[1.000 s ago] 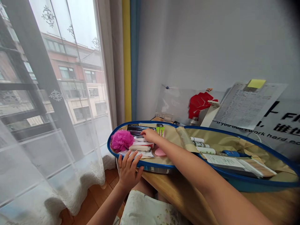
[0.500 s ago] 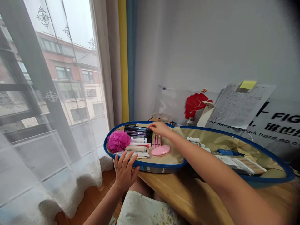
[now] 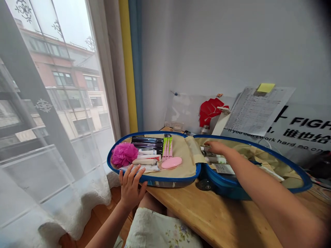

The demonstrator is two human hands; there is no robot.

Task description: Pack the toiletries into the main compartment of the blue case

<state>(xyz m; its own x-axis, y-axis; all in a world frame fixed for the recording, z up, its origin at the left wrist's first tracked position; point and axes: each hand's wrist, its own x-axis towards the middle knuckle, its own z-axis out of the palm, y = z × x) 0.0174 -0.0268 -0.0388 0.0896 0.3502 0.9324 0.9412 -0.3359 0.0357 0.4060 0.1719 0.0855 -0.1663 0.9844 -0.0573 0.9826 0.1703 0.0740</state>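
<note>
An open blue suitcase (image 3: 165,179) lies spread on the wooden table. My left hand (image 3: 131,184) rests on the near rim of its left half, fingers stretched apart and holding nothing. Close to those fingers are a pink bath puff (image 3: 124,154), white tubes (image 3: 146,161) and a pink oval case (image 3: 171,162). Green-and-pink slim packs (image 3: 167,148) lie beside black packages (image 3: 147,142). Over in the right half, my right hand (image 3: 217,147) has its fingers closed at a small white bottle (image 3: 203,148), which it partly covers. Another white bottle (image 3: 216,159) lies just below.
Flat white packs (image 3: 224,169) lie in the right half, partly behind my forearm. The wooden table (image 3: 207,210) extends toward me. Behind the suitcase stand a clipped paper sheaf (image 3: 258,110) and a red fist cutout (image 3: 210,111). A sheer curtain (image 3: 74,193) hangs at left.
My right hand has moved right, from the slim packs in the left half to the white bottle in the right half. My left hand stays on the rim. The view has shifted slightly right.
</note>
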